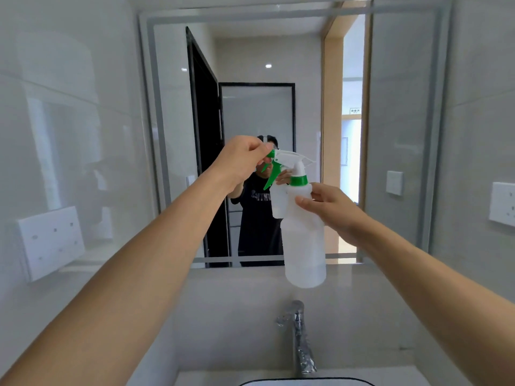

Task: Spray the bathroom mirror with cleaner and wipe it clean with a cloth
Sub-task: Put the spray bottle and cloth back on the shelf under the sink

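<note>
A translucent white spray bottle [304, 240] with a white head, green collar and green trigger hangs in front of the bathroom mirror [278, 51], above the tap. My right hand [331, 210] grips the bottle's shoulder from the right. My left hand [242, 160] pinches the green nozzle tip at the front of the spray head. The nozzle points left. The mirror shows a person in a dark shirt holding the same bottle. No cloth is in view.
A chrome tap [301, 338] stands below the bottle over a basin [278, 381] at the bottom edge. White socket plates sit on the left wall [50, 240] and the right wall [501, 203]. Grey tiles surround the mirror.
</note>
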Available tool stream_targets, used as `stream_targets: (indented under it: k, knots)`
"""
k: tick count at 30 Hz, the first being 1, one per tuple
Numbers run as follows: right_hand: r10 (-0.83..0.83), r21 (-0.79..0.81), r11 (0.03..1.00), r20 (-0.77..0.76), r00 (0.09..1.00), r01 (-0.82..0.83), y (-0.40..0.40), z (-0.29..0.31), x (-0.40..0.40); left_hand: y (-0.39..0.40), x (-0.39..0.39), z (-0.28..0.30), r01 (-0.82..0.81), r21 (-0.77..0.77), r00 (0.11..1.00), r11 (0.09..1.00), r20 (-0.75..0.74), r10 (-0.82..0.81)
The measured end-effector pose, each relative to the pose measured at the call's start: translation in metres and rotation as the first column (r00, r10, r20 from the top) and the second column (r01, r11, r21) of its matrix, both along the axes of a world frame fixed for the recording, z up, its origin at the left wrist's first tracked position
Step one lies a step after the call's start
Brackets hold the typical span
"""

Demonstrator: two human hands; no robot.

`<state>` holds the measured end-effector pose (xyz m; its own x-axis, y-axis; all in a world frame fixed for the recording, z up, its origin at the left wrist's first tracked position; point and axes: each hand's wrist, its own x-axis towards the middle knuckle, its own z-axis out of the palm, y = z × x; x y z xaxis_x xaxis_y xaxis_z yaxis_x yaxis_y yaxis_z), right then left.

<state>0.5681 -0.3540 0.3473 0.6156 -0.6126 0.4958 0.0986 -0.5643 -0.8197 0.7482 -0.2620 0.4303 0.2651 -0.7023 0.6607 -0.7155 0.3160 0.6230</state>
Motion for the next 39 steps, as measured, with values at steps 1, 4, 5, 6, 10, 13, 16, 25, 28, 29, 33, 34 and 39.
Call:
stream_targets:
  k: [1,4,5,6,10,13,16,25,28,29,33,34,39]
  knots:
    - [-0.006,0.008,1.0,-0.003,1.0,0.006,-0.002,0.0,-0.001,-0.001,-0.003,0.0,0.008,-0.012,1.0,1.0,0.006,-0.008]
    - [-0.011,0.027,1.0,-0.001,1.0,0.011,-0.005,-0.001,-0.002,-0.002,-0.007,-0.001,0.028,-0.048,0.999,0.998,0.035,-0.026]
    - [-0.012,0.031,0.999,0.007,1.0,0.012,-0.006,-0.002,-0.002,-0.003,-0.007,-0.002,0.032,-0.06,0.999,0.998,0.039,-0.03]
    - [-0.015,0.036,0.999,0.013,1.0,0.015,-0.007,-0.003,-0.001,-0.005,-0.007,-0.003,0.037,-0.072,0.999,0.997,0.035,-0.035]
    - [-0.04,0.045,0.998,0.017,0.999,0.04,-0.009,-0.006,0.003,-0.009,-0.001,-0.007,0.059,-0.088,0.998,0.994,-0.004,-0.059]
    - [-0.052,0.043,0.998,0.024,0.998,0.051,-0.01,-0.008,0.009,-0.009,0.003,-0.014,0.071,-0.11,0.995,0.991,-0.057,-0.078]
    - [-0.079,0.055,0.995,0.028,0.996,0.078,-0.008,-0.005,0.017,-0.009,0.009,-0.027,0.078,-0.112,0.978,0.991,-0.183,-0.098]
    - [-0.195,0.071,0.979,0.058,0.979,0.191,-0.005,0.005,0.04,-0.008,0.021,-0.093,0.171,0.149,0.943,0.974,-0.311,-0.118]
    - [-0.228,0.077,0.972,0.068,0.971,0.223,-0.004,0.004,0.043,-0.009,0.021,-0.108,0.181,0.175,0.965,0.968,-0.224,-0.14]
    - [-0.242,0.079,0.969,0.07,0.968,0.236,-0.004,0.002,0.043,-0.01,0.02,-0.111,0.165,0.179,0.973,0.97,-0.191,-0.13]
    - [-0.293,0.085,0.954,0.085,0.952,0.286,-0.003,-0.002,0.04,-0.015,0.013,-0.127,0.148,0.237,0.98,0.96,-0.166,-0.11]
    - [-0.302,0.083,0.952,0.087,0.949,0.295,-0.002,-0.003,0.038,-0.017,0.012,-0.131,0.148,0.253,0.981,0.956,-0.162,-0.109]
    - [-0.337,0.068,0.941,0.084,0.938,0.332,0.002,-0.01,0.032,-0.026,0.001,-0.15,0.163,0.293,0.982,0.942,-0.138,-0.127]
